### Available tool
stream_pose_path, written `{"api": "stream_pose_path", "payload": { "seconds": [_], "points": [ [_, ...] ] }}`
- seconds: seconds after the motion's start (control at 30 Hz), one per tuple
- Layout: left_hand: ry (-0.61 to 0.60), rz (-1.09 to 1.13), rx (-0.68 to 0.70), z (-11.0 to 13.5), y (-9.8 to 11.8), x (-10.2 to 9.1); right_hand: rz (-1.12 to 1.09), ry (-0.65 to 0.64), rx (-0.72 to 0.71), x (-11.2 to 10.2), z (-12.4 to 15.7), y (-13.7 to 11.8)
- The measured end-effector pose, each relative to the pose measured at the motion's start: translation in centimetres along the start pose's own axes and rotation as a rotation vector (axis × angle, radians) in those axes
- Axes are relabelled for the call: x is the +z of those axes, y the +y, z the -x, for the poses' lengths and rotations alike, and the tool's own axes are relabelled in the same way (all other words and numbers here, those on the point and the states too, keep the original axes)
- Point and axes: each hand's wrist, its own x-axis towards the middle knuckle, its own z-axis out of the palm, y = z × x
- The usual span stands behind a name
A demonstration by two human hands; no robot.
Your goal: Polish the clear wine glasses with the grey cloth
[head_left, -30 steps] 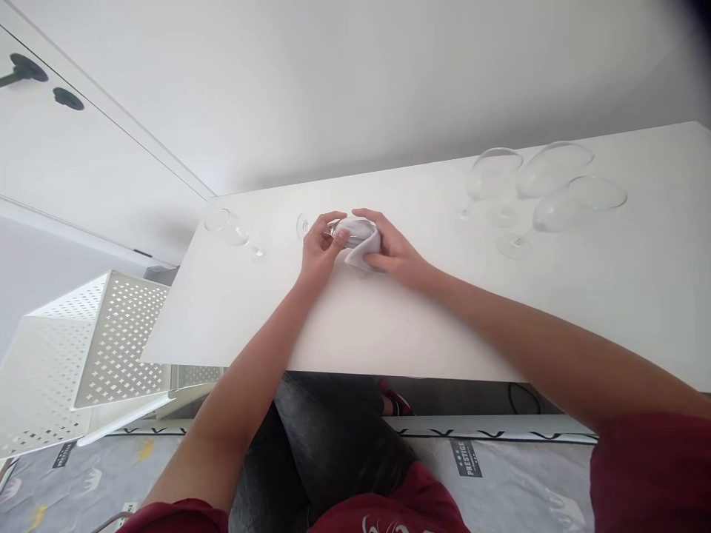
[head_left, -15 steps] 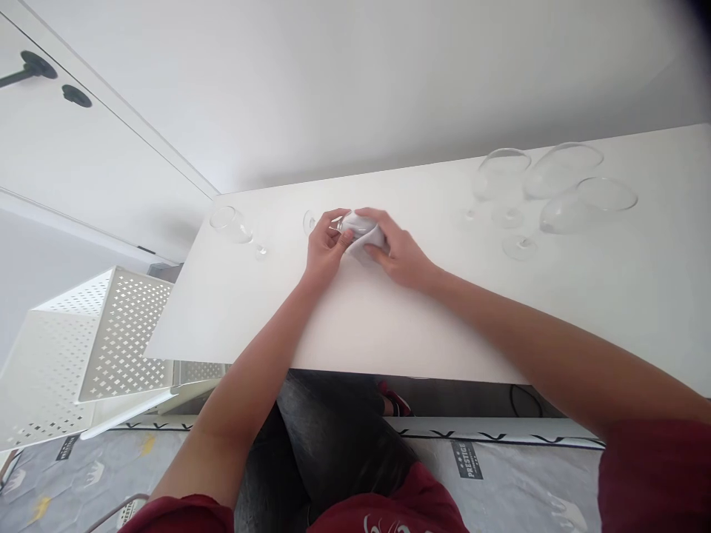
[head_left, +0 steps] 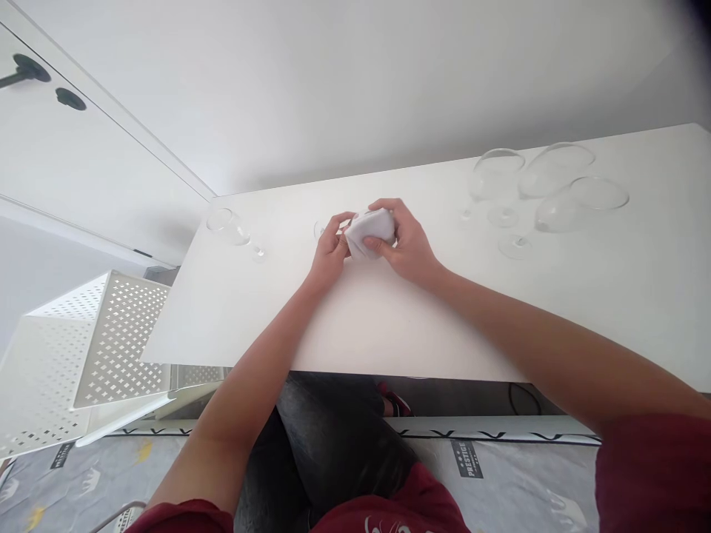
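Note:
Over the middle of the white table, my left hand (head_left: 331, 254) is closed around a stemmed glass, whose clear round foot (head_left: 318, 229) shows beyond the fingers. My right hand (head_left: 409, 246) grips a white cloth (head_left: 373, 228), thumb on the near side and fingers over the far side. The cloth wraps the glass's bowl, so most of the bowl is hidden.
One stemmed glass (head_left: 238, 234) stands at the table's left. Three larger wine glasses (head_left: 503, 176) stand at the right. A white perforated rack (head_left: 123, 337) is beside the table's left edge. The wall (head_left: 355, 96) runs behind the white table (head_left: 361, 326).
My right hand has shifted and turned round the glass, and the cloth now covers more of the bowl. The glass's foot has moved slightly to the right with my left hand.

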Motion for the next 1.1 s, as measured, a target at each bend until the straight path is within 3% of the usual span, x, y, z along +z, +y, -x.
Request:
{"api": "stream_pose_path", "payload": {
  "seconds": [0.2, 0.23, 0.37, 0.4, 0.43, 0.57, 0.73, 0.83, 1.1],
  "points": [
    [-0.068, 0.056, 0.054, 0.0, 0.2, 0.2, -0.166, 0.319, 0.065, -0.9, -1.1, 3.4],
    [-0.016, 0.061, 0.037, 0.1, 0.1, 0.0, -0.188, 0.336, 0.076, -1.1, -1.4, 4.1],
    [0.496, 0.032, -0.006, -0.2, -0.7, -1.2, -0.184, 0.297, 0.065, -1.8, -2.0, 5.4],
    [0.552, 0.039, -0.021, -0.3, -0.9, -1.4, -0.167, 0.272, 0.058, -1.8, -2.0, 5.1],
    [0.537, 0.058, -0.043, -0.4, -0.9, -1.5, -0.150, 0.245, 0.052, -1.8, -1.9, 4.7],
    [0.179, 0.078, -0.141, -0.5, -0.4, -1.1, -0.114, 0.189, 0.043, -1.7, -1.5, 2.8],
    [-0.078, -0.274, -0.089, 0.1, 0.9, -0.2, -0.146, 0.222, -0.010, -1.8, -1.6, 2.2],
    [-0.054, -0.317, -0.079, 0.3, 1.2, -0.1, -0.188, 0.259, -0.024, -1.7, -1.7, 2.4],
    [0.266, -0.106, -0.106, -0.2, -0.3, -1.0, -0.211, 0.372, -0.009, -1.7, -2.1, 3.7]
  ]
}}
